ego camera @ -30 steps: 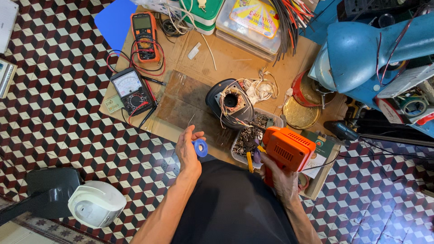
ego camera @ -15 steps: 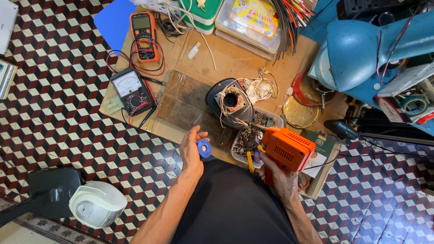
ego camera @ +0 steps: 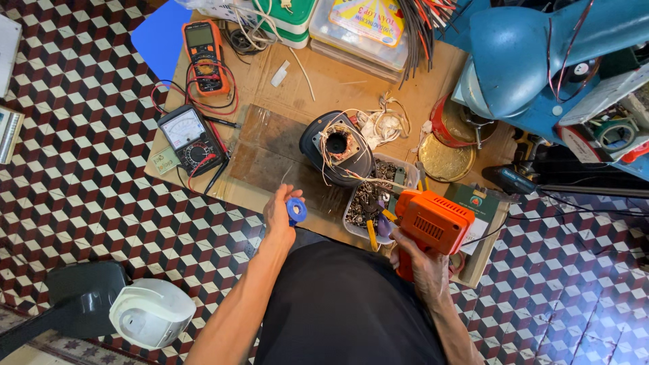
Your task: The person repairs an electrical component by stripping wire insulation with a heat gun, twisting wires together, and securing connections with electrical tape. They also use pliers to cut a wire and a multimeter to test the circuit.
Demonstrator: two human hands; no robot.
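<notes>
My left hand (ego camera: 279, 214) holds a small blue spool of solder wire (ego camera: 296, 210) over the near edge of the wooden board (ego camera: 270, 145), a thin strand rising from it. My right hand (ego camera: 420, 260) grips an orange soldering gun (ego camera: 430, 222) by its handle, its tip pointing left toward a black motor housing (ego camera: 336, 147) with loose copper wires sticking out. The housing stands on the board between my hands, slightly further away.
A clear tray of metal parts and yellow-handled pliers (ego camera: 373, 199) lies by the gun. An analog meter (ego camera: 190, 138) and an orange digital meter (ego camera: 203, 46) sit at left. Plastic boxes (ego camera: 358, 23) at the back, round tins (ego camera: 446, 152) and a blue fan (ego camera: 520, 54) at right.
My left hand has lifted slightly with the blue spool toward the motor housing. The right hand and the soldering gun stay about where they were.
</notes>
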